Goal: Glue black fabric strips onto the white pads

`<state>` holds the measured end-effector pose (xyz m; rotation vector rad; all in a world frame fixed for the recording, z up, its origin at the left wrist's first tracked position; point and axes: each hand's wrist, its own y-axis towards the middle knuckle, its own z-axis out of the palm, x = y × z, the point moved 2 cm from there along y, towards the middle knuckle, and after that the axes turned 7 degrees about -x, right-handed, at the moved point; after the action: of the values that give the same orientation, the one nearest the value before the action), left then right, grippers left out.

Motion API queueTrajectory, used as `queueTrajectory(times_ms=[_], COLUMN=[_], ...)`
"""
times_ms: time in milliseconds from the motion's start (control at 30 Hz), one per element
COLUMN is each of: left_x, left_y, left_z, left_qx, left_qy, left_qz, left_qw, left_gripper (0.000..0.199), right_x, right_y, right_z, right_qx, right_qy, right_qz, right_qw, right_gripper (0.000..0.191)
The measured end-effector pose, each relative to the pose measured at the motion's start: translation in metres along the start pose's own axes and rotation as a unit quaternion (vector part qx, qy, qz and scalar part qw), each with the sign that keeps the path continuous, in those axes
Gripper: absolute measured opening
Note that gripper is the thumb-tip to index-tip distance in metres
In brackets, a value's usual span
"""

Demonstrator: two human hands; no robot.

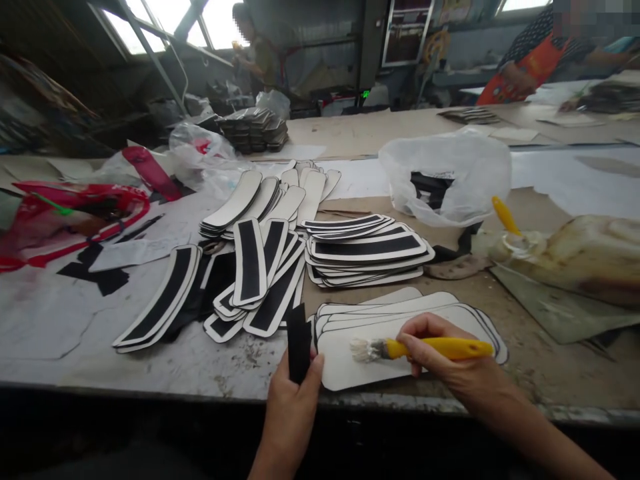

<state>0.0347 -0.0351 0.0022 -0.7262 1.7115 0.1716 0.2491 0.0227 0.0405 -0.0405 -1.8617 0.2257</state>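
My right hand [430, 343] grips a paintbrush [440, 348] with a yellow handle. Its whitish bristles lie against the top cream-coloured curved piece [345, 370] of a fanned stack near the table's front edge. In my left hand [295, 393] is a black strip [299, 343], held upright between thumb and fingers at the stack's left end. Behind the stack lies a pile of cream pieces with black strips on them [370, 247]. More such pieces [250, 263] are heaped to the left, with another small group [160, 300] beyond them.
Plain cream pieces [235, 200] are piled farther back. A clear plastic bag [450, 160] holds black material. At right lies a yellowish container [580, 260] with a second yellow-handled brush [505, 215] in its opening. A red bag [125, 207] sits at left. Two people work behind.
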Motion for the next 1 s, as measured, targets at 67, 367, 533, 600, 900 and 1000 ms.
queueTrajectory(times_ms=[67,367,533,600,900,1000], left_x=[0.003,0.006,0.006,0.007,0.003,0.005], left_y=[0.000,-0.003,-0.004,-0.005,-0.006,-0.005], left_z=[0.001,0.002,0.007,0.007,0.001,0.003], left_qx=[-0.003,-0.050,-0.066,-0.077,-0.099,-0.097], left_qy=[-0.002,-0.010,-0.025,-0.021,0.001,0.007], left_qz=[-0.015,-0.038,-0.040,-0.033,0.000,0.003], left_qw=[1.000,0.998,0.997,0.996,0.995,0.995], left_gripper=[0.033,0.038,0.042,0.041,0.035,0.036], right_x=[0.000,0.013,0.018,0.018,0.031,0.013], right_y=[-0.002,-0.017,-0.024,-0.028,-0.040,-0.033], right_z=[-0.019,-0.068,-0.077,-0.081,-0.083,-0.057], right_qx=[-0.041,-0.144,-0.159,-0.158,-0.176,-0.144], right_qy=[-0.056,-0.248,-0.311,-0.322,-0.309,-0.339], right_qz=[-0.011,-0.060,-0.117,-0.133,-0.262,-0.333], right_qw=[0.998,0.956,0.930,0.924,0.897,0.868], right_gripper=[0.023,0.023,0.020,0.018,0.009,0.012])
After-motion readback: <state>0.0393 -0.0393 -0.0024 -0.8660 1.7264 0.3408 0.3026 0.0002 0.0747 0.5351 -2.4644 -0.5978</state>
